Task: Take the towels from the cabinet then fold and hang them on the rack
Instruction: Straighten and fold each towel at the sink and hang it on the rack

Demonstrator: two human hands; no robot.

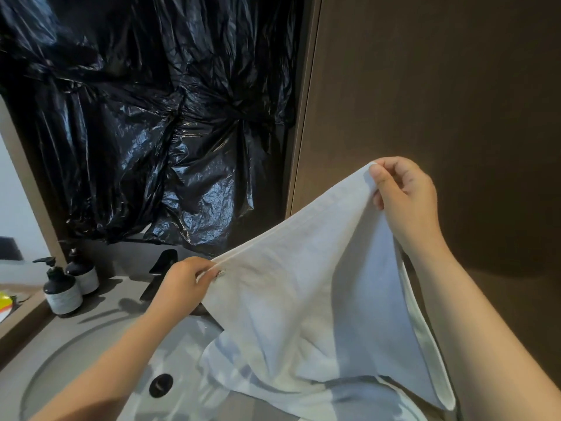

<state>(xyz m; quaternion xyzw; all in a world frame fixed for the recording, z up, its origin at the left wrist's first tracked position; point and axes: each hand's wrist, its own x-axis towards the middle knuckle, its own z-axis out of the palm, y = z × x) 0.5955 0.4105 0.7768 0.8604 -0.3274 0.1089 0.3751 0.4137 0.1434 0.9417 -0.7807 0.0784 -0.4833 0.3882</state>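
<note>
White towel (303,299) across the centre and lower right of the frame, stretched between both hands, top edge slanting up from mid-left to upper right. Left hand (182,282) at centre-left, fingers curled, pinching the towel's hem at its lower end. Right hand (400,192) higher, right of centre, thumb and curled fingers pinching the towel's top corner. Below the hands, cloth hanging in loose folds, lower part bunched in the sink (60,360) at bottom centre. One hemmed edge trailing down beside the right forearm toward the bottom right.

Round dark drain (161,385) in the basin at lower left, just beside the bunched cloth. Dark faucet (164,262) behind the left hand, partly hidden by it. Two dark pump bottles (62,291) with pale wrapped bands at far left, side by side on the grey surface (118,258) behind the sink. Crumpled black plastic sheeting (151,117) over the upper left and centre. Brown wood-grain panel (440,86) filling the upper right, behind the right hand. Yellow scrap (4,302) at the far left edge, too cut off to identify.
</note>
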